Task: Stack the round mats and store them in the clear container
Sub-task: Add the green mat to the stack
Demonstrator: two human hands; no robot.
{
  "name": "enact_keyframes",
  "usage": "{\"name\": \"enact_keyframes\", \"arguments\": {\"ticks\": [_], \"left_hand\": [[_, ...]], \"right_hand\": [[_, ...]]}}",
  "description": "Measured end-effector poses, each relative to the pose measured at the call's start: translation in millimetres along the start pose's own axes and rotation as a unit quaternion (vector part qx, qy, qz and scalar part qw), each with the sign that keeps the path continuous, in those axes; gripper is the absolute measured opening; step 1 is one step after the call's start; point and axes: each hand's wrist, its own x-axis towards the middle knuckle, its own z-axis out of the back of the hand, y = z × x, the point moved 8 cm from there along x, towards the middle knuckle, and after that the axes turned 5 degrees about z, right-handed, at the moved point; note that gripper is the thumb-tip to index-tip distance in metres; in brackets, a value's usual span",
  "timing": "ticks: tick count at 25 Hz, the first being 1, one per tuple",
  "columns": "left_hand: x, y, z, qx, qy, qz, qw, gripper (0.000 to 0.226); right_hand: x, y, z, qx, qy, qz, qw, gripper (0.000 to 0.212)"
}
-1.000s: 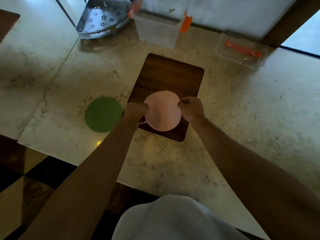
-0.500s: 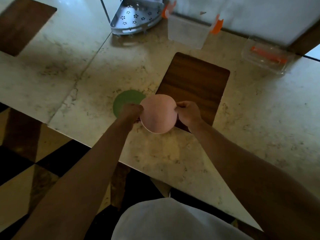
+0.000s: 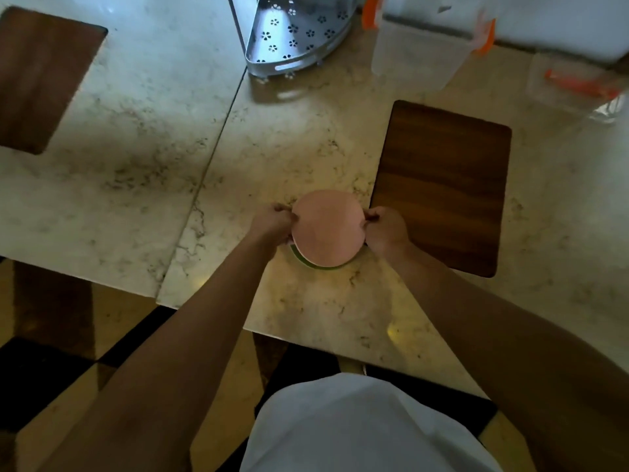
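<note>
A pink round mat (image 3: 326, 228) is pinched at its left rim by my left hand (image 3: 272, 223) and at its right rim by my right hand (image 3: 386, 226). It sits right over the green round mat (image 3: 303, 261), of which only a thin crescent shows at the lower left edge. Whether the pink mat rests on the green one or hovers just above it I cannot tell. The clear container (image 3: 418, 57) with orange clips stands at the back of the marble counter (image 3: 306, 148), far from both hands.
A brown rectangular placemat (image 3: 442, 185) lies just right of my hands; another (image 3: 41, 76) is at far left. A perforated metal corner rack (image 3: 292, 35) stands at the back. A clear lid with an orange strip (image 3: 578, 83) lies back right. The counter's front edge is near my body.
Both hands carried the pink mat left, off the brown placemat and over the green mat, which is now almost fully covered.
</note>
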Motion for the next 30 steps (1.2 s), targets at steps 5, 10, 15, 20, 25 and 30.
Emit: {"name": "enact_keyframes", "arguments": {"ticks": [5, 10, 15, 20, 25, 30], "left_hand": [[13, 5, 6, 0.028, -0.002, -0.009, 1.000, 0.011], [6, 6, 13, 0.096, -0.033, -0.048, 0.994, 0.015], [7, -3, 14, 0.188, -0.062, -0.089, 0.976, 0.020], [3, -8, 12, 0.227, -0.076, -0.114, 0.964, 0.009], [1, -13, 10, 0.274, -0.071, -0.125, 0.951, 0.017], [1, -20, 9, 0.307, -0.085, -0.120, 0.940, 0.017]], "right_hand": [[-2, 0, -4, -0.043, -0.021, -0.021, 0.999, 0.022], [-8, 14, -1, -0.074, -0.034, -0.010, 0.997, 0.021], [-11, 14, 2, -0.103, -0.026, -0.033, 0.994, 0.021], [-12, 16, 6, -0.106, -0.035, -0.044, 0.993, 0.019], [-10, 15, 6, -0.104, -0.027, -0.055, 0.993, 0.015], [-12, 15, 6, -0.124, -0.031, -0.048, 0.991, 0.016]]}}
